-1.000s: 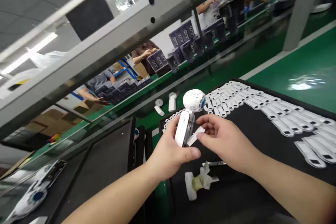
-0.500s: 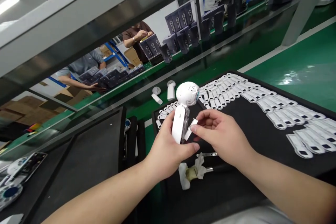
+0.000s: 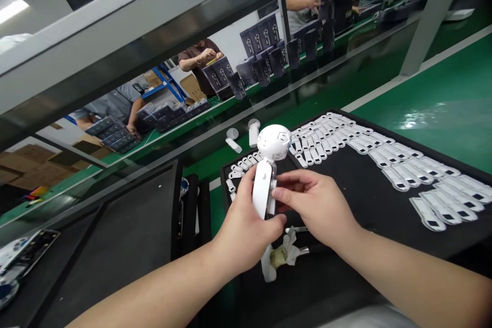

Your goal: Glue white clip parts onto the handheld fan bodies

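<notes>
My left hand (image 3: 246, 225) is wrapped round the handle of a white handheld device with a round head (image 3: 273, 142). The device stands nearly upright, head at the top, and its handle's right side shows dark inner parts. Against that side, my right hand (image 3: 307, 200) pinches a small white piece (image 3: 273, 204) between thumb and fingers. Fingers cover most of the piece, so I cannot tell whether it is seated. Below the hands lies a crumpled whitish wrap with a yellowish middle (image 3: 279, 257), beside a thin metal strip (image 3: 296, 229).
Rows of white handle-shaped parts (image 3: 407, 156) lie on a black tray (image 3: 357, 189). Two white round-headed pieces (image 3: 253, 132) rest behind it. Another black tray (image 3: 130, 225) is at left. Beyond a metal rail (image 3: 154, 36), people handle dark boxes (image 3: 265, 36).
My right hand has moved left, bringing the small white piece from just beside the handle up against it. My left hand still holds the device. The view has shifted slightly.
</notes>
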Demonstrator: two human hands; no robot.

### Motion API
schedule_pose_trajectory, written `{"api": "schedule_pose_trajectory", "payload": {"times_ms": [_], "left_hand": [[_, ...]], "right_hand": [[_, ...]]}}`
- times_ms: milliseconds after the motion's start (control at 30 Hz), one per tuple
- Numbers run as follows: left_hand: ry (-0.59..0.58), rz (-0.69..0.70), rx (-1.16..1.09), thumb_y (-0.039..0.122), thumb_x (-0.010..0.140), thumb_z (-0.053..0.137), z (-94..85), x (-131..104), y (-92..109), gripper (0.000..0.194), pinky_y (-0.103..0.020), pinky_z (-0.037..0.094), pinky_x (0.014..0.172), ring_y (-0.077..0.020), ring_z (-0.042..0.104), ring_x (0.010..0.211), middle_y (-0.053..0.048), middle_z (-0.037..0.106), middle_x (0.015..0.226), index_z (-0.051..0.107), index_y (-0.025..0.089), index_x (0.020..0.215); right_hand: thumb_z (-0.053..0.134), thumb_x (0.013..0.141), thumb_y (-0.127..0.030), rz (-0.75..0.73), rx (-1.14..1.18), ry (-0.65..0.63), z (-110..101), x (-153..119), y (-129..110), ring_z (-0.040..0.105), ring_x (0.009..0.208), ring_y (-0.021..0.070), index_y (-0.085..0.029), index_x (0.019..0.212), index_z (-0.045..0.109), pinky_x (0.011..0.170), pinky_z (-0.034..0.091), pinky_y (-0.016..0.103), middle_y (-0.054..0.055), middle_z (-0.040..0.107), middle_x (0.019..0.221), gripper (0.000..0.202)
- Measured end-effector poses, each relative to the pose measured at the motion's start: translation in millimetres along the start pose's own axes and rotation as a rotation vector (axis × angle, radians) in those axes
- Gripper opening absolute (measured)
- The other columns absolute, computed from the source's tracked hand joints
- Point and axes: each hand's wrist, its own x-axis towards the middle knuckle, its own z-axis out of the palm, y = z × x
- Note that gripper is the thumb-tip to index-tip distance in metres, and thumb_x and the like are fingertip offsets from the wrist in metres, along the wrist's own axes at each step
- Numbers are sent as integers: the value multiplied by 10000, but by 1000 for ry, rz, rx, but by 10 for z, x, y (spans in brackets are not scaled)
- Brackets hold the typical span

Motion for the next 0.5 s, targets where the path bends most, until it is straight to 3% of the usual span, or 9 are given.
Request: {"api": "schedule_pose_trajectory", "payload": {"times_ms": [100,200,267,333,400,500], "left_hand": [[10,-42,-79,127,689,726,-27,40,27,778,-285,547,660,-211,648,879,-45,639,1096,436,324,1384],[5,-149,-338,128,633,700,-99,116,103,614,-256,467,476,-147,570,627,-2,580,877,515,258,1204],[20,-156,-496,145,617,683,-163,165,147,465,-251,456,456,-137,567,613,0,553,864,534,219,1051],[22,-135,-588,170,629,662,-216,198,167,386,-258,464,455,-143,591,629,-18,566,915,527,198,989],[8,-115,-619,175,639,636,-244,207,168,371,-271,476,453,-149,605,620,-30,579,944,528,188,993],[-9,-85,-655,164,641,617,-254,191,168,361,-267,473,451,-143,601,609,-24,579,934,523,188,989]], "right_hand": [[704,798,-422,-164,-201,-93,-92,-62,126,715,919,266,-190,1162,706,831,599,423,95,748,1049,432],[711,819,-335,-450,-734,-235,-308,-210,339,622,1145,317,-180,1394,555,991,515,504,134,661,1265,616],[804,723,-283,-564,-1105,-347,-460,-312,519,619,1100,369,-149,1315,604,927,531,539,161,663,1218,639],[822,677,-203,-613,-1370,-452,-570,-376,684,657,907,357,-165,1056,696,769,562,512,124,695,1010,402],[763,709,-121,-676,-1524,-505,-635,-385,785,644,746,311,-199,835,672,659,541,458,65,660,820,174],[650,823,-117,-800,-1561,-476,-734,-297,727,618,666,269,-223,769,611,615,497,408,36,614,741,124]]}}
